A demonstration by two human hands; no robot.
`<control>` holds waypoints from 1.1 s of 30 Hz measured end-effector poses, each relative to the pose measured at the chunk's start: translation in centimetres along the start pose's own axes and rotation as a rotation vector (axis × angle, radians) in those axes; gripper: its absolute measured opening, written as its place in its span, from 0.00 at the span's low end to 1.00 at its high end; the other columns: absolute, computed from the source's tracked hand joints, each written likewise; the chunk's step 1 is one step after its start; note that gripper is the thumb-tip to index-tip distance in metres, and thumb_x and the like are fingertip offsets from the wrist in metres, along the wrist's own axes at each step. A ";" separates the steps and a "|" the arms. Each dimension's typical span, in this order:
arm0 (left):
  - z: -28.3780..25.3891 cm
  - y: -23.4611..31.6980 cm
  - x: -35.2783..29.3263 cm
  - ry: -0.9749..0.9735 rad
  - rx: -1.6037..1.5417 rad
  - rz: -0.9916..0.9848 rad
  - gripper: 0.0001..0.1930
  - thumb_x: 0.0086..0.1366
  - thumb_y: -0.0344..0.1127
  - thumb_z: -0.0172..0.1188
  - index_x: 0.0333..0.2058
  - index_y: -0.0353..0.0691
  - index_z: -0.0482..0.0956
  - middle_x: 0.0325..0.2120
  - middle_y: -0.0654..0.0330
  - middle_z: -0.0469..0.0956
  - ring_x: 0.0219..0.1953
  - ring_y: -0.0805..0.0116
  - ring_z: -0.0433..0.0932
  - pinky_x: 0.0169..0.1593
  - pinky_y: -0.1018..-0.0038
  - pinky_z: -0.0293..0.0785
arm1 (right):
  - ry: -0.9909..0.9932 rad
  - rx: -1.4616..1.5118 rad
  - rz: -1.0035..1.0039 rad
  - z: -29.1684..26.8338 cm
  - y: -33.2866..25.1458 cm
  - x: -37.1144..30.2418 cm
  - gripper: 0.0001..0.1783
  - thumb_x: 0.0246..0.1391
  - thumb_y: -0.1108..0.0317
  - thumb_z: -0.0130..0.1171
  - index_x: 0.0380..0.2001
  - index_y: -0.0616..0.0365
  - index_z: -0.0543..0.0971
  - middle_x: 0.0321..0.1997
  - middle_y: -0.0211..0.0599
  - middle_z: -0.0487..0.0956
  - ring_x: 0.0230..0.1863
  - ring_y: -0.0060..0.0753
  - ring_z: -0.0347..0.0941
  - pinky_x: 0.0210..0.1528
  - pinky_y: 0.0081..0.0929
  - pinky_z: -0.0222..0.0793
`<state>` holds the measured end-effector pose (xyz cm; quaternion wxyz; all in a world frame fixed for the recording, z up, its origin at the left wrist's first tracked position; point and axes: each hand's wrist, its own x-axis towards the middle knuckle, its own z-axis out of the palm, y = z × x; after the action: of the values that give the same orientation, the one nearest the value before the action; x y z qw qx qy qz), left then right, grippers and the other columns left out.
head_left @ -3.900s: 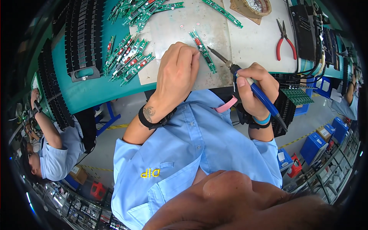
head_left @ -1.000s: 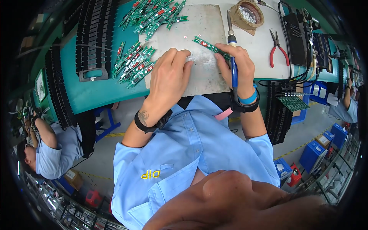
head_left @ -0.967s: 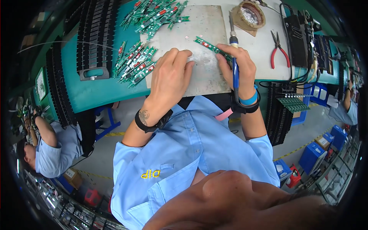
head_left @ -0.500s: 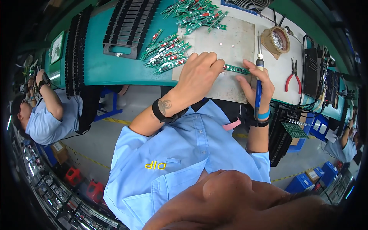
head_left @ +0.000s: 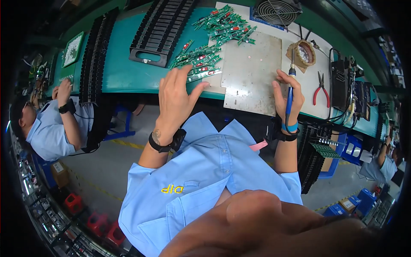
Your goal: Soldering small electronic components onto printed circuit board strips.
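The metal work plate point(head_left: 250, 70) lies on the teal bench point(head_left: 124, 73), and everything else sits around it. The person's left hand point(head_left: 177, 96) hovers just off the plate's left edge, fingers spread and loose, holding nothing; its fingertips point(head_left: 185, 70) reach the near end of a small pile of green circuit boards point(head_left: 197, 64) lying beside the plate's left side. Whether a fingertip actually touches a board is hard to tell. A black wrist strap point(head_left: 165, 143) circles that forearm.

At the plate's right edge, the right hand point(head_left: 287, 99) is closed around a blue-handled soldering iron point(head_left: 290, 96), held upright with its tip pointing away from the person. The tip is too fine to make out clearly. A blue band point(head_left: 290, 127) sits at that wrist.

A second heap of circuit boards point(head_left: 224, 28) lies at the plate's far left corner. Beyond the plate's far right corner stands a round tip-cleaner pot point(head_left: 305, 50), and further right red-handled pliers point(head_left: 319, 88). Left of the plate, long black trays point(head_left: 160, 30) run along the bench. A fan point(head_left: 277, 10) is cut off by the top edge.

Well to the plate's left a co-worker in a light blue shirt point(head_left: 47, 128) works, partly lost in the dark rim.
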<state>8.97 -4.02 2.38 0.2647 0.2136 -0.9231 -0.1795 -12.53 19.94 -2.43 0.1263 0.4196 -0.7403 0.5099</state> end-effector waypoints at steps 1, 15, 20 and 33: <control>-0.2 -0.1 0.0 0.011 -0.003 0.009 0.26 0.61 0.45 0.74 0.51 0.32 0.81 0.38 0.53 0.80 0.39 0.52 0.77 0.43 0.61 0.69 | 0.009 -0.004 -0.011 0.0 0.0 0.1 0.19 0.57 0.78 0.71 0.51 0.63 0.78 0.53 0.50 0.87 0.47 0.35 0.86 0.54 0.29 0.79; -1.0 1.5 6.2 0.036 0.002 0.250 0.38 0.58 0.53 0.76 0.56 0.27 0.77 0.49 0.42 0.79 0.53 0.41 0.77 0.58 0.54 0.72 | 0.048 -0.019 -0.013 0.0 0.0 0.4 0.19 0.58 0.76 0.72 0.53 0.60 0.83 0.43 0.42 0.87 0.42 0.31 0.84 0.48 0.27 0.79; 3.3 2.0 15.1 -0.103 0.014 0.348 0.53 0.52 0.63 0.78 0.61 0.22 0.70 0.58 0.33 0.74 0.62 0.39 0.75 0.66 0.55 0.72 | 0.067 0.017 -0.018 -0.3 0.0 0.3 0.20 0.57 0.77 0.72 0.52 0.60 0.83 0.43 0.42 0.87 0.42 0.32 0.84 0.48 0.27 0.79; 8.8 2.1 21.0 -0.755 0.429 -0.104 0.80 0.35 0.89 0.67 0.70 0.20 0.57 0.65 0.28 0.67 0.71 0.34 0.64 0.69 0.42 0.64 | 0.120 0.114 -0.011 -0.6 0.4 0.2 0.20 0.54 0.78 0.73 0.50 0.60 0.83 0.43 0.42 0.86 0.39 0.34 0.84 0.44 0.27 0.79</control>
<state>-12.78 -10.66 4.98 -0.1511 0.2295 -0.9595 -0.0624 -13.10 20.45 -2.31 0.1493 0.3989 -0.6989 0.5746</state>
